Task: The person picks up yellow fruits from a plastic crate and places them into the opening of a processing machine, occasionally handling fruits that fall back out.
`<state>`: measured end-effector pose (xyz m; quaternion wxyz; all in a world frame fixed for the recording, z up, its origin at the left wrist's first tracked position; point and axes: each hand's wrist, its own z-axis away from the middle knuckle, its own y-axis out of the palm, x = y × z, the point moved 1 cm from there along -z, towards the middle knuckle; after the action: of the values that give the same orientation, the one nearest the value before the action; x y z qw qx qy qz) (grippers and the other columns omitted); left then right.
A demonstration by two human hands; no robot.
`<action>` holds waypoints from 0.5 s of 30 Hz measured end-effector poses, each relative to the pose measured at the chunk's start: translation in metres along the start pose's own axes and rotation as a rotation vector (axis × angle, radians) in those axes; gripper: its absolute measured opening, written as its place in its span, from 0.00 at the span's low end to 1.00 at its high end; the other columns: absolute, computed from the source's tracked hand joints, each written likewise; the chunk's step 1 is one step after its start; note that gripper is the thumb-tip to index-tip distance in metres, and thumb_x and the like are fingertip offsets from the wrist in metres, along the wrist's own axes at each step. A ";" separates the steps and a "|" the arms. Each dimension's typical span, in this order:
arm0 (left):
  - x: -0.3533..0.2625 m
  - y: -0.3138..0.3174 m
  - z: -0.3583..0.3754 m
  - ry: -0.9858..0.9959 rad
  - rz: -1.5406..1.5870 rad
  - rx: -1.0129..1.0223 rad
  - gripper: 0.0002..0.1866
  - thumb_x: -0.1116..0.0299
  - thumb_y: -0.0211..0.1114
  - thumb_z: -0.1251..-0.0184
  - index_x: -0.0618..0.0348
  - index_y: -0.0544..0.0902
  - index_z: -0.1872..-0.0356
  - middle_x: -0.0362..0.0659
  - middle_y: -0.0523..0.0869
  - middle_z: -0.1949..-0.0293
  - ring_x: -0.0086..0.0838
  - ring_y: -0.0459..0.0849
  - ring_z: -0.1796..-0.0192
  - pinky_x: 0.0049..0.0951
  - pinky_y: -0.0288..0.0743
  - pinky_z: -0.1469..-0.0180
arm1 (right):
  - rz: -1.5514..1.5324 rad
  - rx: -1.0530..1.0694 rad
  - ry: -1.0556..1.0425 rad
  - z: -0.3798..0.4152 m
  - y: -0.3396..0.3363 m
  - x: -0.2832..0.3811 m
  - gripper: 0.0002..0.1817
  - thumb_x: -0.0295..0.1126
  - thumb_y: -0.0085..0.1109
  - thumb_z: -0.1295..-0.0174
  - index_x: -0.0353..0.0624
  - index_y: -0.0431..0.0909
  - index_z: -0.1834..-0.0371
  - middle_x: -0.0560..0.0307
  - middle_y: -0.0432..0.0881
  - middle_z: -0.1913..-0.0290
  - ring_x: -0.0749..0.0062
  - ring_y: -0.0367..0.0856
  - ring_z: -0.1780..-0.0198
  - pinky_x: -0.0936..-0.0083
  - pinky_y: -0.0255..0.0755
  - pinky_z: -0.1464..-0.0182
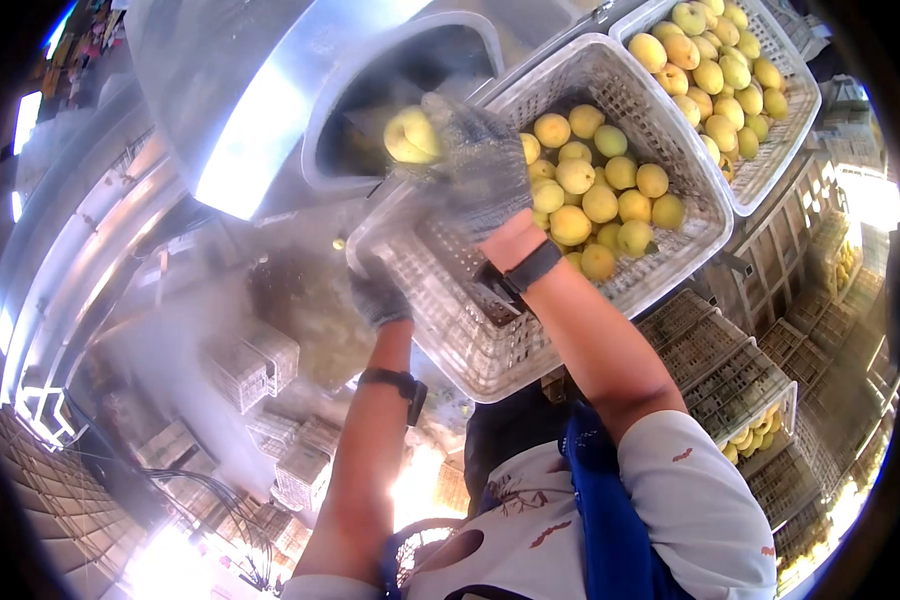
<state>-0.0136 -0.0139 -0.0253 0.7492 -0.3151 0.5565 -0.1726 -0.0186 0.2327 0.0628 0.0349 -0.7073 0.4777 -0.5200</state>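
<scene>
My right hand (482, 165), in a grey glove, holds a yellow peach (412, 136) in front of a round-edged opening (319, 120) in a metal machine. Below that hand is a pale plastic crate (570, 355), tilted, with several yellow peaches (600, 204) gathered toward its far right side. The near left part of the crate shows its bare slotted floor. My left hand (378, 292), also gloved, is at the crate's left rim with its fingers closed round the edge, partly blurred.
Beside the first crate, a second crate (778, 165) is full of yellow peaches. Stacked crates (705, 350) stand at the lower right, some with fruit inside. More crates (255, 368) sit on the floor at left. Curved metal panels (80, 230) run along the left, amid haze.
</scene>
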 end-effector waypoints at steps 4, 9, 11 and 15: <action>-0.014 -0.004 0.006 -0.024 -0.107 0.001 0.26 0.56 0.65 0.22 0.66 0.78 0.34 0.51 0.88 0.43 0.35 0.85 0.44 0.34 0.75 0.38 | 0.071 -0.010 0.011 -0.006 0.006 0.002 0.42 0.52 0.73 0.43 0.46 0.72 0.27 0.52 0.81 0.34 0.49 0.76 0.32 0.49 0.66 0.30; -0.006 -0.004 0.004 0.006 -0.136 -0.033 0.27 0.55 0.63 0.21 0.66 0.77 0.33 0.53 0.87 0.41 0.38 0.85 0.42 0.36 0.75 0.37 | 0.092 -0.048 0.026 -0.052 0.037 0.018 0.44 0.53 0.76 0.47 0.48 0.73 0.28 0.50 0.77 0.31 0.50 0.69 0.26 0.47 0.59 0.26; -0.005 -0.002 0.006 0.037 -0.132 -0.035 0.26 0.56 0.63 0.21 0.67 0.77 0.33 0.54 0.86 0.41 0.38 0.85 0.41 0.36 0.75 0.37 | 0.065 0.119 0.111 -0.077 0.034 0.037 0.45 0.53 0.77 0.48 0.47 0.72 0.27 0.47 0.75 0.30 0.48 0.67 0.25 0.47 0.57 0.24; 0.007 0.003 -0.005 -0.035 -0.087 -0.009 0.25 0.60 0.66 0.24 0.65 0.79 0.35 0.53 0.88 0.42 0.37 0.87 0.44 0.35 0.77 0.38 | -0.086 -0.066 0.083 -0.059 -0.005 0.054 0.31 0.51 0.73 0.39 0.37 0.83 0.42 0.42 0.87 0.47 0.49 0.84 0.43 0.59 0.78 0.38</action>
<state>-0.0160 -0.0169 -0.0334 0.7492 -0.3453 0.5297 -0.1973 -0.0612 0.2231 0.1305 -0.0310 -0.7059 0.4647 -0.5337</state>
